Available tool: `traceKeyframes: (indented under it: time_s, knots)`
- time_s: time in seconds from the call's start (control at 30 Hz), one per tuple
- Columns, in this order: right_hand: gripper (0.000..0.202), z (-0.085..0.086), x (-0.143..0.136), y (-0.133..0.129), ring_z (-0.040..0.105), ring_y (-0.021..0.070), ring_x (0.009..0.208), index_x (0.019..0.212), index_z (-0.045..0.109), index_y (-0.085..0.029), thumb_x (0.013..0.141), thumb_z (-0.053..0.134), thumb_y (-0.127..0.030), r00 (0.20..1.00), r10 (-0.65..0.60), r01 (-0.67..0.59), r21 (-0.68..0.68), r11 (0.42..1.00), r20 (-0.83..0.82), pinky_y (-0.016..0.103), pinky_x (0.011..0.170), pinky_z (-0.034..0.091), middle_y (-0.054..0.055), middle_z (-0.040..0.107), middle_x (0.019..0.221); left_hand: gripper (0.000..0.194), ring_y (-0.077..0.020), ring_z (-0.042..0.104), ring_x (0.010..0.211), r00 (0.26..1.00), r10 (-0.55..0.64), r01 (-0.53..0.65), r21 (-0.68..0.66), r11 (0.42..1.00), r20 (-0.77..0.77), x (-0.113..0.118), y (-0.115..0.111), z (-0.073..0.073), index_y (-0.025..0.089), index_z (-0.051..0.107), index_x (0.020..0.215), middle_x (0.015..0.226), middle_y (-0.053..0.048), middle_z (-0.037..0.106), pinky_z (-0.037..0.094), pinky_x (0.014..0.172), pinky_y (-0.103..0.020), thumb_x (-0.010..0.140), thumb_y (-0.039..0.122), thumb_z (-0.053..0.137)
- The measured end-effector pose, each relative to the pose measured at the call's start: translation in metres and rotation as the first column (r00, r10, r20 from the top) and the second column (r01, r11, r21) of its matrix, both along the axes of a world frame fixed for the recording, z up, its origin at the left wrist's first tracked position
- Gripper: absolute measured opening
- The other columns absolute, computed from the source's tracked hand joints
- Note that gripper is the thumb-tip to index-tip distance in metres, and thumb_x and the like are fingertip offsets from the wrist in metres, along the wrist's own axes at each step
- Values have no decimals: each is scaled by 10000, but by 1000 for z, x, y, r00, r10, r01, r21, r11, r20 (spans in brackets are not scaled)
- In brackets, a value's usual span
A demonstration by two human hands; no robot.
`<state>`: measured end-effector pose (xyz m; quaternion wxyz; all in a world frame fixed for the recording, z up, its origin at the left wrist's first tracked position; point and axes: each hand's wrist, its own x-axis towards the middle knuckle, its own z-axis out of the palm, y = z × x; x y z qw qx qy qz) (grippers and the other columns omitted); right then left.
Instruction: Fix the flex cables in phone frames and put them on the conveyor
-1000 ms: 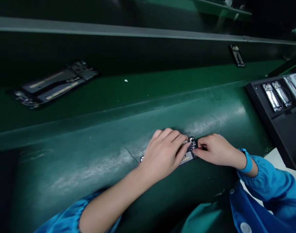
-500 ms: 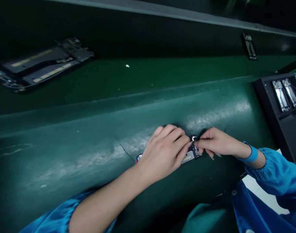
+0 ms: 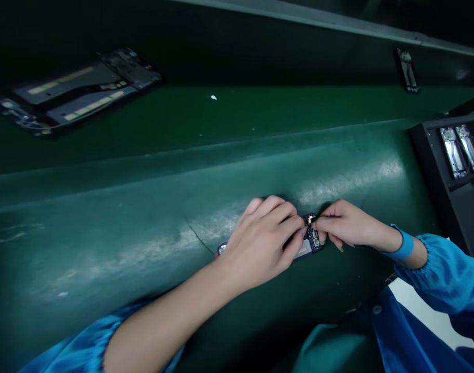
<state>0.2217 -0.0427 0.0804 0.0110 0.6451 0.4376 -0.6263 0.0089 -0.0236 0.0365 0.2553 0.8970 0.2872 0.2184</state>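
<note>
"Green counter (image 3: 116,202), one, worn pale in patches; darker green strip (image 3: 268,109) behind."

"Arms?"

"Left forearm (image 3: 175,313), bare, slanting up from the lower left, blue sleeve (image 3: 73,334) gathered at its lower end. Right arm from the right edge, in a blue sleeve (image 3: 447,274), wrist bare below the cuff."

"Containers?"

"Black tray (image 3: 468,215), one, at the right edge; opened handsets (image 3: 454,153) inside."

"Upper left?"

"Opened phone (image 3: 81,96), one, lying aslant on the strip."

"Hands, as posed?"

"Left hand (image 3: 262,235): palm down, knuckles arched, laid across the circuit device and holding it to the counter; grip beneath the palm hidden. Right hand (image 3: 344,224): side-on, thumb and forefinger pinched together at the device's right end, other fingers curled below. The two sets of fingertips nearly meet. Anything small in that pinch, I cannot tell."

"Device itself?"

"Circuit device (image 3: 315,241), on the counter under the left hand, both ends showing."

"Smaller pieces?"

"Far handset (image 3: 407,71), upper right. Blue wristband (image 3: 404,246), right wrist. Thin dark line (image 3: 200,238), beside the device's left end. White fleck (image 3: 213,97), on the strip."
</note>
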Motion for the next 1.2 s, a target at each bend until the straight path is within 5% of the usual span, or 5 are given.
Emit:
traceKeyframes:
  time_s: [0.47, 0.67, 0.8, 1.03, 1.2]
  knots:
    - [348, -1, 3, 5, 451, 83, 376, 635, 720, -157, 940, 582, -252, 998, 58, -60, 92, 994, 20, 182, 391, 318, -20, 538, 413, 227, -238, 552, 916, 999, 20, -16, -101, 995, 38, 1, 3, -1, 194, 709, 810, 827, -47, 649, 352, 745, -380, 962, 213, 540]
    - [297, 0, 3, 7, 435, 74, 352, 643, 711, -153, 903, 595, -234, 999, 48, -47, 61, 997, 1, 180, 382, 308, -30, 536, 414, 261, -252, 581, 1001, 1000, -18, 18, 22, 1000, 19, 1, 5, 1, 174, 720, 914, 981, -68, 708, 384, 819, -401, 1018, 195, 482]
    - [297, 1, 4, 9, 396, 73, 328, 644, 704, -159, 902, 591, -251, 999, 46, -46, 11, 999, -6, 191, 371, 290, -36, 528, 405, 231, -235, 601, 935, 1000, -11, 11, 4, 1000, -11, 6, 6, -3, 167, 682, 926, 923, -55, 725, 399, 800, -388, 1023, 192, 474]
    - [330, -2, -2, 11, 464, 99, 381, 597, 687, -169, 899, 578, -244, 989, 124, -128, 41, 991, 82, 214, 447, 338, -27, 503, 382, 211, -254, 600, 856, 995, 59, -45, 159, 986, -83, 16, 1, -7, 178, 649, 872, 865, -72, 716, 374, 740, -403, 977, 153, 468]
    - [341, 1, 4, 5, 456, 108, 496, 591, 652, -163, 913, 593, -254, 988, 144, -156, 275, 949, 64, 245, 505, 329, -22, 511, 501, 147, -251, 603, 873, 987, 154, -153, 34, 988, -46, 17, 1, -2, 168, 657, 949, 883, -58, 711, 386, 745, -411, 972, 201, 516]
